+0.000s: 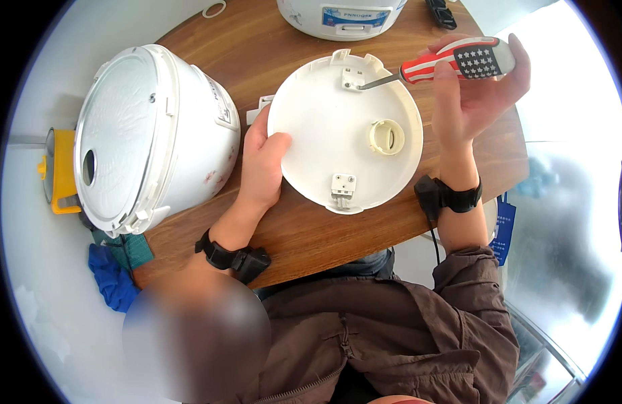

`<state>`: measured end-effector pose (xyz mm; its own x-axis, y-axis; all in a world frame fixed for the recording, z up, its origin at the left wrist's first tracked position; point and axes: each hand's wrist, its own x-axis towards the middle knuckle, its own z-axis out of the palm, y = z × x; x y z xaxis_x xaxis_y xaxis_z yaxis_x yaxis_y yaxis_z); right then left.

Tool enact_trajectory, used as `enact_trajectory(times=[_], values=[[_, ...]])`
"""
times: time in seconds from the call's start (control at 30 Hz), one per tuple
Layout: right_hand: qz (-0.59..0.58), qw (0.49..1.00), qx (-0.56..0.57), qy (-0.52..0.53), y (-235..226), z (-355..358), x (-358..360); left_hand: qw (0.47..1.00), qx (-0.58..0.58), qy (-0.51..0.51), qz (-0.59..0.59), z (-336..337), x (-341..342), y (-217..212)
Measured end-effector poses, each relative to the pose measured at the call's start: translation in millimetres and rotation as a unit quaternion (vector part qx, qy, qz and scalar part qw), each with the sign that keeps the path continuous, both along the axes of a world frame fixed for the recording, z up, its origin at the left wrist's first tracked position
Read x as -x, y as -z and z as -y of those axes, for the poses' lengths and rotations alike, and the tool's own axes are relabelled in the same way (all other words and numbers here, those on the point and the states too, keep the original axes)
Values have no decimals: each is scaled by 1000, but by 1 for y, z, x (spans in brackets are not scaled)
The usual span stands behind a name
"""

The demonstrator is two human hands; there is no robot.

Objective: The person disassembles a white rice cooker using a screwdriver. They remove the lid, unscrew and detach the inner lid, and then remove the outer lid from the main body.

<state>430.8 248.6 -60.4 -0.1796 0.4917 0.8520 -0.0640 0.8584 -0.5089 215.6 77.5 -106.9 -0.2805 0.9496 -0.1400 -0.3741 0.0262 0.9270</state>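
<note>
A round white plastic cover (324, 135) is held up over the table with its hollow inner side showing. My left hand (262, 161) grips its left edge, thumb on the inside. Closed around the handle of a screwdriver (452, 62), red and white striped with a starred dark section, is my right hand (476, 101). The screwdriver's tip meets a small white bracket (352, 79) near the cover's top edge. A second bracket (342, 186) sits at the bottom edge, and a cream round fitting (386, 137) is on the right side. My left fingers behind the cover are hidden.
A white rice cooker body (190, 135) without its outer lid cover lies tilted at the left. Another white cooker (344, 17) stands at the back of the wooden table (311, 246). A black object (441, 13) is at the far right, a white ring (215, 9) at the far left.
</note>
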Motion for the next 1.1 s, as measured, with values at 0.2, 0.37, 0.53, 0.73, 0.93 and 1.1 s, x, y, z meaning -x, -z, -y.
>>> enact_trajectory(times=[0.2,0.37,0.53,0.73,0.93,1.1], values=[[23,999,-18,42,10,4,4,1000,19,8,-4,1,3,-3],[64,994,-30,79,6,6,2,1000,26,9,-1,1,4,-4],[44,995,-45,74,8,4,4,1000,23,11,-6,2,4,-3],[56,998,-10,21,4,2,5,1000,25,7,3,-1,4,-2],[-76,983,130,-103,-40,12,49,1000,25,3,-3,1,6,-1],[37,972,45,-228,-47,-28,44,1000,21,3,-1,-1,3,0]])
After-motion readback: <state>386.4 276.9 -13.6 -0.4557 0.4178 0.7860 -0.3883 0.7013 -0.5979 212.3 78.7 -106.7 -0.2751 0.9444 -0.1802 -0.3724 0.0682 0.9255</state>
